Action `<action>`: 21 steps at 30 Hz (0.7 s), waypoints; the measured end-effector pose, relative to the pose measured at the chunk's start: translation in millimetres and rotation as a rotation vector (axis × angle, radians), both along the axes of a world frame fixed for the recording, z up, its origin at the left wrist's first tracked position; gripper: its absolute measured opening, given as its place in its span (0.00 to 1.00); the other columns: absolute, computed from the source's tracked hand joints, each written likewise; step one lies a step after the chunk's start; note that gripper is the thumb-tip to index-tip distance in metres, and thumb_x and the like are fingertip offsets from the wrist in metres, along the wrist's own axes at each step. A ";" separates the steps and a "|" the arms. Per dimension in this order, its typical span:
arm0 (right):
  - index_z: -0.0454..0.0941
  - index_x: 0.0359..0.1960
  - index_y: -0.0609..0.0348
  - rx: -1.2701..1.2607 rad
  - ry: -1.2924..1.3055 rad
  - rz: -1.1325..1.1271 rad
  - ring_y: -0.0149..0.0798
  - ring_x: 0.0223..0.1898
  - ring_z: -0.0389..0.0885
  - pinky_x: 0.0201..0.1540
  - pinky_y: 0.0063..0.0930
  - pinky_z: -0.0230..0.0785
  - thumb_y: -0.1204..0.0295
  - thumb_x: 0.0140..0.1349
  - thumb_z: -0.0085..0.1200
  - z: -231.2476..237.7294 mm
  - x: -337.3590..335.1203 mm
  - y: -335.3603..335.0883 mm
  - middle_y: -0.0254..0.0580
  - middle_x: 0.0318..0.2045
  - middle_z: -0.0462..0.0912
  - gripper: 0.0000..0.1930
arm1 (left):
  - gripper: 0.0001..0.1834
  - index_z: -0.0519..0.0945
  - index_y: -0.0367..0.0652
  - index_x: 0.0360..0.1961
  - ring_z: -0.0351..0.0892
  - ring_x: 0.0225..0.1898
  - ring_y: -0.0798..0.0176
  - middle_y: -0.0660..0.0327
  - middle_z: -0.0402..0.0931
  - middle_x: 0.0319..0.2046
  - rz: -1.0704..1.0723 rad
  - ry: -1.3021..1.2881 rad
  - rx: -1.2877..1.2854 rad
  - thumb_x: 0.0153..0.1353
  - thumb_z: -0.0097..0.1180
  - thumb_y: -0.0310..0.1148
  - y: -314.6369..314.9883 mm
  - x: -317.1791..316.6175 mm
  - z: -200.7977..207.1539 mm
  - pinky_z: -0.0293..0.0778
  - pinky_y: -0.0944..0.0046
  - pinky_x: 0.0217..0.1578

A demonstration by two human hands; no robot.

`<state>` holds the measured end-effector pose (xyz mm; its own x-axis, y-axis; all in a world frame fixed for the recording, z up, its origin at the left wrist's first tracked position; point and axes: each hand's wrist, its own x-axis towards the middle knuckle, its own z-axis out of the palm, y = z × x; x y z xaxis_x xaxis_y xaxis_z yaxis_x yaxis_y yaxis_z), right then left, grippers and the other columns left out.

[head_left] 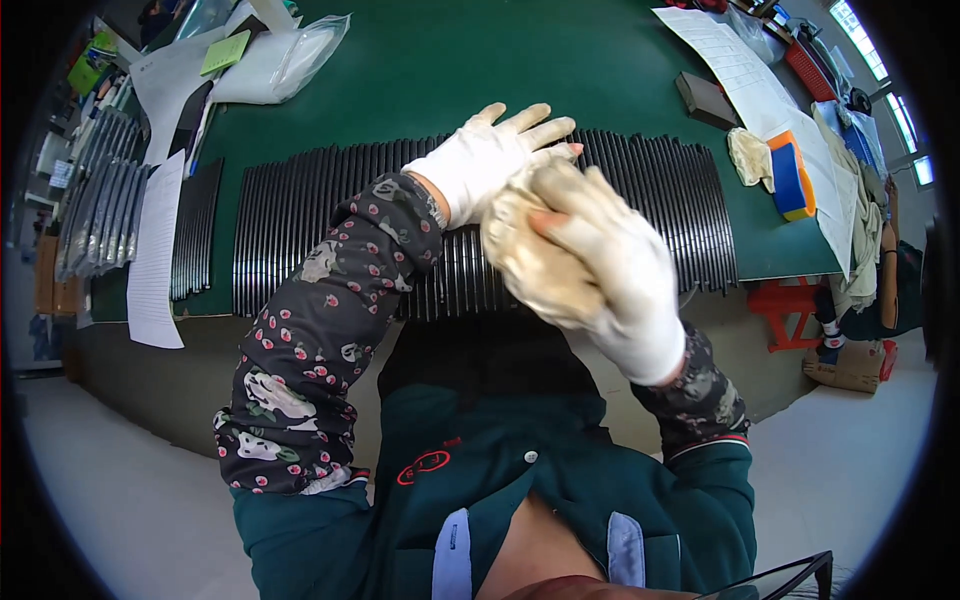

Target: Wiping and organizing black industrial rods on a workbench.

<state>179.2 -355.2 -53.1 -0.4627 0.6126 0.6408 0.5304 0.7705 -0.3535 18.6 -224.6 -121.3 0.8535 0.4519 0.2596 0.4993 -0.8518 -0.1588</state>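
Note:
A long row of slim black rods (310,215) lies side by side on the green table (490,60), close to its near edge. My left hand (475,165), in a white glove, rests on the rods near the middle of the row with its fingers spread. Just to its right, my gloved right hand (635,270) is closed round a crumpled cream cloth (535,258) over the rods. Both gloves leave some fingertips bare. The cloth and my hands hide part of the row beneath them.
A smaller group of rods (198,230) and a printed sheet (160,260) lie at left, near bagged rods (105,205). Clear plastic bags (290,65) lie far left. At right are a dark block (706,100), a cream rag (750,157), an orange-and-blue tape roll (792,178) and long papers (740,75).

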 end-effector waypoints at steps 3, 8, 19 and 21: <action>0.74 0.46 0.63 -0.089 -0.262 0.084 0.55 0.57 0.72 0.57 0.41 0.66 0.80 0.43 0.54 -43.0 -23.3 -13.5 0.52 0.53 0.74 0.22 | 0.30 0.65 0.52 0.65 0.56 0.69 0.53 0.61 0.58 0.67 -0.008 -0.032 -0.105 0.62 0.52 0.45 -6.1 -3.7 11.1 0.56 0.45 0.65; 0.71 0.46 0.61 -0.452 -0.036 0.494 0.57 0.54 0.77 0.53 0.43 0.72 0.76 0.54 0.58 -32.7 -9.7 -47.1 0.54 0.52 0.76 0.17 | 0.28 0.66 0.52 0.64 0.56 0.69 0.54 0.60 0.58 0.67 0.010 -0.023 -0.135 0.64 0.49 0.46 -15.7 -6.6 9.4 0.56 0.44 0.65; 0.75 0.45 0.62 -0.582 -0.116 0.461 0.53 0.48 0.80 0.48 0.41 0.74 0.78 0.47 0.55 -9.5 -24.6 -47.0 0.50 0.45 0.81 0.20 | 0.29 0.65 0.53 0.65 0.52 0.70 0.52 0.58 0.55 0.69 0.046 -0.017 -0.173 0.65 0.49 0.47 -22.4 -21.2 25.0 0.54 0.45 0.66; 0.74 0.49 0.62 -0.556 0.142 0.517 0.50 0.49 0.82 0.48 0.35 0.76 0.75 0.52 0.57 5.0 -13.0 -39.2 0.52 0.48 0.81 0.20 | 0.30 0.64 0.53 0.66 0.49 0.71 0.47 0.56 0.51 0.70 0.022 -0.169 -0.110 0.63 0.52 0.45 -25.9 -26.3 28.1 0.51 0.44 0.67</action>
<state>166.1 -394.4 -48.0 -0.7141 0.5900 0.3766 0.0719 0.5971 -0.7990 -7.7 -250.4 -93.1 0.7918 0.5032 0.3462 0.5293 -0.8482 0.0223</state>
